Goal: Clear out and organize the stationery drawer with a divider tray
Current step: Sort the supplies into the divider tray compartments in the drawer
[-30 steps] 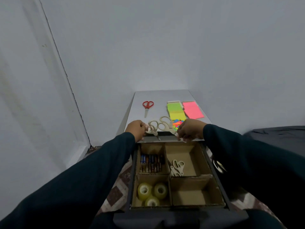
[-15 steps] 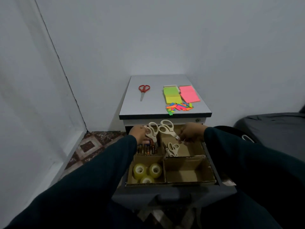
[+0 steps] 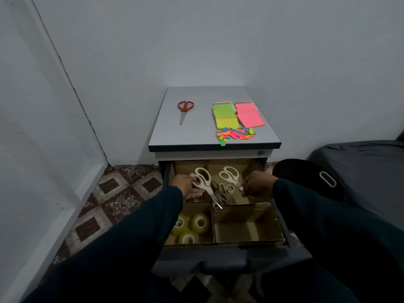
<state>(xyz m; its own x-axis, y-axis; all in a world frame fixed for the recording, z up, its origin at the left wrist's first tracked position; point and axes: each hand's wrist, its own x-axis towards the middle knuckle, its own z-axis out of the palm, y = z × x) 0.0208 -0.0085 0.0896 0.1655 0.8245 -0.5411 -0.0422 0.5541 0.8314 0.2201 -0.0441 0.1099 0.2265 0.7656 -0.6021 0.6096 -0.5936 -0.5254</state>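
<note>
The drawer (image 3: 220, 256) stands pulled out with a cardboard divider tray (image 3: 247, 212) inside. My left hand (image 3: 185, 186) grips a cream-handled pair of scissors (image 3: 204, 182) over the tray's back left, blades pointing down to the right. My right hand (image 3: 255, 185) pinches the blades of a second cream pair (image 3: 229, 174) over the back right compartment. Other cream scissors (image 3: 225, 193) lie in that compartment. Three tape rolls (image 3: 190, 227) sit in the front left compartment. The front right compartment (image 3: 247, 230) holds nothing.
On the cabinet top (image 3: 258, 136) lie red scissors (image 3: 184, 110), green and yellow sticky notes (image 3: 225, 115), pink sticky notes (image 3: 249, 114) and several coloured paper strips (image 3: 235, 134). A dark round bin (image 3: 310, 180) stands at the right, walls at the left and behind.
Both hands lowered the two cream scissors from the cabinet top's front edge down into the drawer, and the two pairs moved apart. The view pulled back.
</note>
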